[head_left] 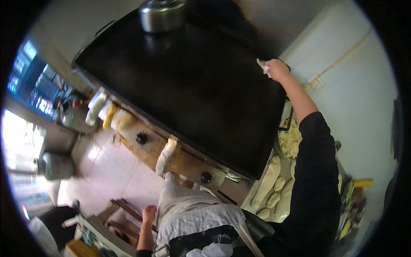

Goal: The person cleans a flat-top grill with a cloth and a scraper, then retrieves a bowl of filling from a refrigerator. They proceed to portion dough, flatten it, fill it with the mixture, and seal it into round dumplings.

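A large black griddle (192, 94) fills the middle of the view. My right arm stretches along its right side, and my right hand (278, 70) is closed at the griddle's far right edge. Between the fingers shows a small whitish wad (264, 67), cloth or paper; I cannot tell which. My left hand (149, 214) hangs low beside my grey apron (192, 212), away from the griddle. Its fingers look curled, with nothing showing in them.
A metal kettle (162, 16) stands on the griddle's far edge. To the right are long dough pieces (267, 182) on a tray and a bowl of pale shredded filling (290, 139). Cloths (166, 156) hang along the front. Gas cylinders (58, 166) stand left, near a wooden stool (124, 216).
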Tool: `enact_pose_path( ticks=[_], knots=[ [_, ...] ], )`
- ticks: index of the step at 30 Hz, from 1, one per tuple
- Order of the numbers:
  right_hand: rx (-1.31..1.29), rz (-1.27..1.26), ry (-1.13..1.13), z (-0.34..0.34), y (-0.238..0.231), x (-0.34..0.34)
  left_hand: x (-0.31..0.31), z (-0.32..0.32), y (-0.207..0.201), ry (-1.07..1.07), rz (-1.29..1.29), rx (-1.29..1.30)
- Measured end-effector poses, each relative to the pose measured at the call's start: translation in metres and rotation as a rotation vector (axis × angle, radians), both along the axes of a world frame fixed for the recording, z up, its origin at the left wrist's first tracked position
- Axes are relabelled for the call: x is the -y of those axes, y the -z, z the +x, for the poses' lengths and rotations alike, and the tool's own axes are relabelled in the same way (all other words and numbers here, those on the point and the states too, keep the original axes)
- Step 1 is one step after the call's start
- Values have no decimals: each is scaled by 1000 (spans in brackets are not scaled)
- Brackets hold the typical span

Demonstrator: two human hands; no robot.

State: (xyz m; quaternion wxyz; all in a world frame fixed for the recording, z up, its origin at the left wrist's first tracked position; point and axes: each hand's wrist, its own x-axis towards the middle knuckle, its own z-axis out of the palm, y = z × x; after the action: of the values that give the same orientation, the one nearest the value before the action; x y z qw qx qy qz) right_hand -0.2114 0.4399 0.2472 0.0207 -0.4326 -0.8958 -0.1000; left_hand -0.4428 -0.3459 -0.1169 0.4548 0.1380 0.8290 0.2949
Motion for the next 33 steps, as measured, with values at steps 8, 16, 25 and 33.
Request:
enact_pose_path(
  ticks=[8, 16, 25, 33],
  knots=[
    [45, -311, -445, 23, -27, 232, -3, -76, 52, 441, -60, -93],
    [241, 74, -68, 17, -17, 110, -91, -208, 38, -151, 81, 215],
    [416, -250, 94, -8, -33, 115, -50, -181, 12, 191, -9, 72],
    [-109, -559, -272, -36, -35, 235, -81, -152, 16, 334, 5, 58]
  ],
)
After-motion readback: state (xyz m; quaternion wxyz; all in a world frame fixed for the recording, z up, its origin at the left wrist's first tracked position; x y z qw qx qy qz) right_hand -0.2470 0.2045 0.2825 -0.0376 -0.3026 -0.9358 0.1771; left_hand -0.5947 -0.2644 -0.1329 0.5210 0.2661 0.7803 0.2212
